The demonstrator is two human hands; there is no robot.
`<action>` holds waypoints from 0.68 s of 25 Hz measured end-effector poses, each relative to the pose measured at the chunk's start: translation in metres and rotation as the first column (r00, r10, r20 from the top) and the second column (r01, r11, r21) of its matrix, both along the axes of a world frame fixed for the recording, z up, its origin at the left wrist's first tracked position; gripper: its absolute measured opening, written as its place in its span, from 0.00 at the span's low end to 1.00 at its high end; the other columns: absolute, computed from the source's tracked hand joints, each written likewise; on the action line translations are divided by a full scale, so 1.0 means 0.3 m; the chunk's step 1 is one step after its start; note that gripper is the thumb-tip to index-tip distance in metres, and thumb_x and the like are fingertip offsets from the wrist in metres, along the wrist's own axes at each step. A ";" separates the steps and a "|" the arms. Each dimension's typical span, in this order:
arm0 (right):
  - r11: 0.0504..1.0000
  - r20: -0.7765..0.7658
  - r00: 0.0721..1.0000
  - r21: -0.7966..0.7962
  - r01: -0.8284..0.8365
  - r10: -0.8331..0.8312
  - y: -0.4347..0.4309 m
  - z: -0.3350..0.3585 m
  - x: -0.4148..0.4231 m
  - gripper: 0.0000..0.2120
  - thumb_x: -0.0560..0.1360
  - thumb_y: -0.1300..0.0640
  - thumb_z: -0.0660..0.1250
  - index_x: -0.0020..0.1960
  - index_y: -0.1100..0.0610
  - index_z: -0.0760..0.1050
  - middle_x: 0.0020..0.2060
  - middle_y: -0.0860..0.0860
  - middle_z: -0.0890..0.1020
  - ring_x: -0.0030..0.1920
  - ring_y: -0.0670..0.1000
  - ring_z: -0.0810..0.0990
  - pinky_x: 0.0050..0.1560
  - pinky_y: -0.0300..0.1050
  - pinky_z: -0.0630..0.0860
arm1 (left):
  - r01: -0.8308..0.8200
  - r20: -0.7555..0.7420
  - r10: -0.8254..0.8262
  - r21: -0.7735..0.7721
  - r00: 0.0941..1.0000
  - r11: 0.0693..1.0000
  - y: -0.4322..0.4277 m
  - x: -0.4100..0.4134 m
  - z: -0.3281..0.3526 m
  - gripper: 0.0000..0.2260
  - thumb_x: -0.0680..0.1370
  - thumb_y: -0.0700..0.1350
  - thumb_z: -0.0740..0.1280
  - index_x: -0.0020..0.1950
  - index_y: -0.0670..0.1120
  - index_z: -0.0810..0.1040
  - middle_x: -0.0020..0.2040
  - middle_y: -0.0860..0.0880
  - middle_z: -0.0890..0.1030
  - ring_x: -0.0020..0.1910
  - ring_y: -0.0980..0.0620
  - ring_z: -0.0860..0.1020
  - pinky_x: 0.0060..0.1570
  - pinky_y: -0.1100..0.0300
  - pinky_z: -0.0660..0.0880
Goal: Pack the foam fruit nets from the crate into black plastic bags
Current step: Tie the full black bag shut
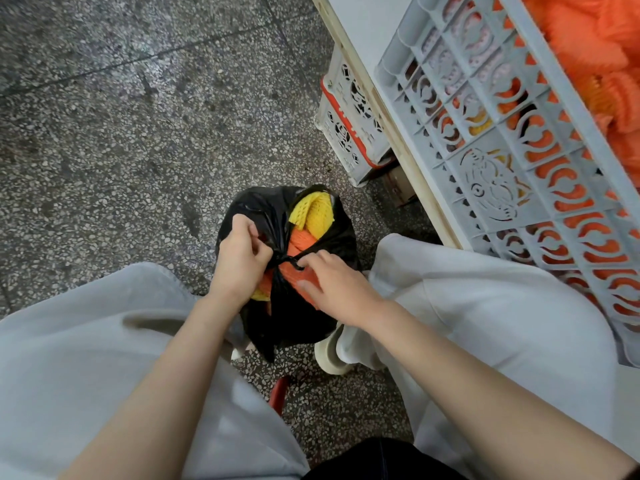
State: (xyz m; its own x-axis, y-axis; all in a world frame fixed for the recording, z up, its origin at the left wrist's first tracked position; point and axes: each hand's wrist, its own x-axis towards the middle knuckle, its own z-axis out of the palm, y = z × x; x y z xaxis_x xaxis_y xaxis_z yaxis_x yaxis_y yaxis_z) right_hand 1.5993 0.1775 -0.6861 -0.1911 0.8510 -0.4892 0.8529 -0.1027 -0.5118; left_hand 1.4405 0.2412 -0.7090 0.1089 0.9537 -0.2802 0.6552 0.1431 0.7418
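standing on speckled terrazzo floor [121, 133], black bag [273, 209]; grey crate [485, 140] on table [363, 26].

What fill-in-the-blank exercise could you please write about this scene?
The left hand and right hand are tying a plastic bag coloured ____. Its mouth shows orange nets and a folded net coloured ____. The grey crate holds mostly ____ nets.
Missing: black; yellow; orange.

- No word, brand or number can be read.
- A fish-shaped emblem [491, 188] is cut into the wall of the grey crate [557, 84], without lettering.
- White marks are seen on the red band [346, 123] of the smaller crate [349, 88], too blurred to read.
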 end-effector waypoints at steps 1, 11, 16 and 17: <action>0.999 0.001 0.999 -0.022 0.047 -0.047 -0.006 0.002 0.014 0.17 0.79 0.48 0.58 0.66 0.53 0.67 0.59 0.50 0.71 0.62 0.51 0.69 0.53 0.52 0.73 | 0.002 0.015 -0.002 0.006 1.000 1.000 -0.004 0.018 0.020 0.08 0.73 0.33 0.62 0.46 0.43 0.64 0.32 0.51 0.70 0.29 0.52 0.68 0.33 0.62 0.59; 0.907 -0.049 0.928 0.200 0.370 -0.368 0.065 0.033 0.063 0.09 0.77 0.53 0.63 0.53 0.55 0.77 0.49 0.51 0.82 0.49 0.54 0.80 0.49 0.51 0.75 | 0.130 0.057 -0.137 0.120 0.989 0.984 0.034 0.124 0.113 0.07 0.74 0.33 0.64 0.43 0.44 0.69 0.37 0.52 0.73 0.38 0.50 0.71 0.39 0.66 0.60; 0.852 0.015 0.891 0.299 0.430 -0.454 0.150 0.026 0.139 0.07 0.77 0.54 0.64 0.51 0.56 0.77 0.47 0.52 0.82 0.48 0.54 0.79 0.45 0.49 0.75 | 0.311 -0.089 -0.302 0.116 0.949 0.943 0.113 0.219 0.106 0.07 0.74 0.34 0.60 0.50 0.42 0.68 0.48 0.43 0.74 0.50 0.42 0.72 0.50 0.50 0.68; 0.855 0.050 0.888 0.302 0.422 -0.457 0.167 0.021 0.158 0.07 0.77 0.55 0.64 0.51 0.57 0.77 0.47 0.52 0.82 0.48 0.54 0.79 0.45 0.49 0.75 | 0.348 -0.172 -0.332 0.072 0.927 0.935 0.130 0.244 0.101 0.08 0.75 0.35 0.60 0.52 0.41 0.68 0.51 0.41 0.74 0.53 0.41 0.71 0.52 0.46 0.69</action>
